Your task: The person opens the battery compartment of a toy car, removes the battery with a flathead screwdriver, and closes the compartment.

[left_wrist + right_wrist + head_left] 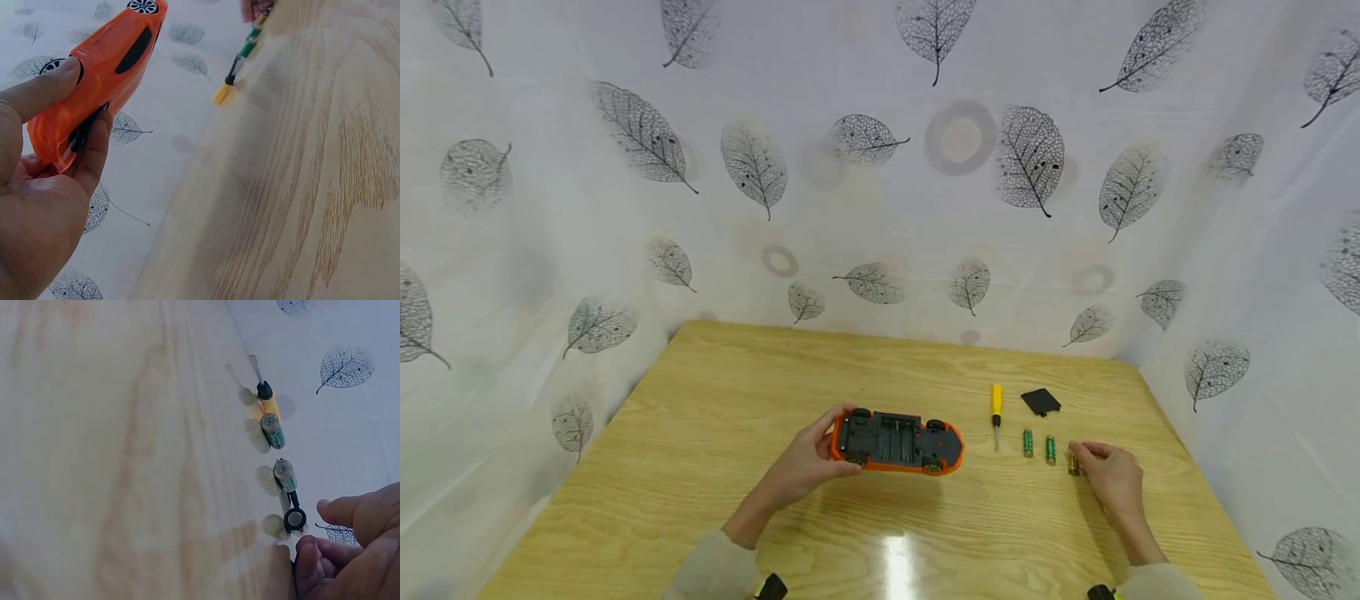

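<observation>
My left hand (pixel 808 462) grips an orange toy car (pixel 955 450) by one end, above the table. In the head view the car's dark underside faces up, with its battery compartment (pixel 897 439) uncovered and bare. The left wrist view shows the thumb on one side and fingers on the other. At the right, my right hand (pixel 1112 479) reaches down to a gold-and-black battery (pixel 1072 463), fingertips right at it. From the right wrist, thumb and fingers stand apart beside that battery's end (pixel 295 519). Another gold battery is partly hidden by the fingers.
Two green batteries, a left one (pixel 1027 443) and a right one (pixel 1050 450), lie left of my right hand. A yellow-handled screwdriver (pixel 996 404) and a black cover (pixel 1041 402) lie farther back. Leaf-patterned cloth (pixel 880 225) surrounds the wooden table (pixel 737 367) behind and at both sides.
</observation>
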The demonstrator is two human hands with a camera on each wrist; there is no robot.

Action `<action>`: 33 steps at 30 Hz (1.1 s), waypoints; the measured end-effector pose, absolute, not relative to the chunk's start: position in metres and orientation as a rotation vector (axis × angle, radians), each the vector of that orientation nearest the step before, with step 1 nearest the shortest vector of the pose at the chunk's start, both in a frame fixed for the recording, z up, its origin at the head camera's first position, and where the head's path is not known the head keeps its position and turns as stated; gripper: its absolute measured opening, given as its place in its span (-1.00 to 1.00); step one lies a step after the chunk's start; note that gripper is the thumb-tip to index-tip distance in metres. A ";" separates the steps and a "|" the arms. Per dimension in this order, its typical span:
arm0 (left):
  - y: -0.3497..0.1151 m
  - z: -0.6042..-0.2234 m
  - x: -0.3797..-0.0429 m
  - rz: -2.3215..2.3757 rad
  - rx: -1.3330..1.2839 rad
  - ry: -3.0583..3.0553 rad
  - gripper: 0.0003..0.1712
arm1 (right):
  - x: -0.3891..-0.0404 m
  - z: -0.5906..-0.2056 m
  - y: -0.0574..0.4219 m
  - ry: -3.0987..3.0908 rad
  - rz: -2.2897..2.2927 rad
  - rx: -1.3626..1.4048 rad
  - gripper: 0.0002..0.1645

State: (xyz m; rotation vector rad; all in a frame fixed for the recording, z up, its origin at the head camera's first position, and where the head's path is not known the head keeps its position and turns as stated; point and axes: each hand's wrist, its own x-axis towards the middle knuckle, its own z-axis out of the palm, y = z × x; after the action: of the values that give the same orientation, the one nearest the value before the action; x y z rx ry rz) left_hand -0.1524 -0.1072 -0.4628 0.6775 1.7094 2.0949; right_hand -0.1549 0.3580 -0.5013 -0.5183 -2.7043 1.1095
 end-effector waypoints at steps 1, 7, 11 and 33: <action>-0.107 -0.463 -0.152 2.095 0.674 1.708 -0.03 | -0.155 -0.501 0.358 -2.694 1.131 -0.530 -0.40; -0.107 -0.461 -0.152 2.090 0.661 1.720 -0.03 | -0.153 -0.498 0.356 -2.625 1.296 -0.559 -0.39; -0.107 -0.461 -0.152 2.083 0.662 1.733 -0.03 | -0.152 -0.495 0.356 -2.580 1.406 -0.566 -0.40; -0.108 -0.462 -0.153 2.088 0.654 1.734 -0.03 | -0.157 -0.480 0.358 -2.481 1.403 -0.604 -0.34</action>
State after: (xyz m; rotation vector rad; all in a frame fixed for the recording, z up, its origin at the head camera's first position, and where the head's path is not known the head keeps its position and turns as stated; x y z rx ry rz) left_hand -0.1527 -0.1082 -0.4620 0.6536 1.7340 2.0882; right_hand -0.1570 0.3580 -0.4796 -0.6038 -2.4809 1.4027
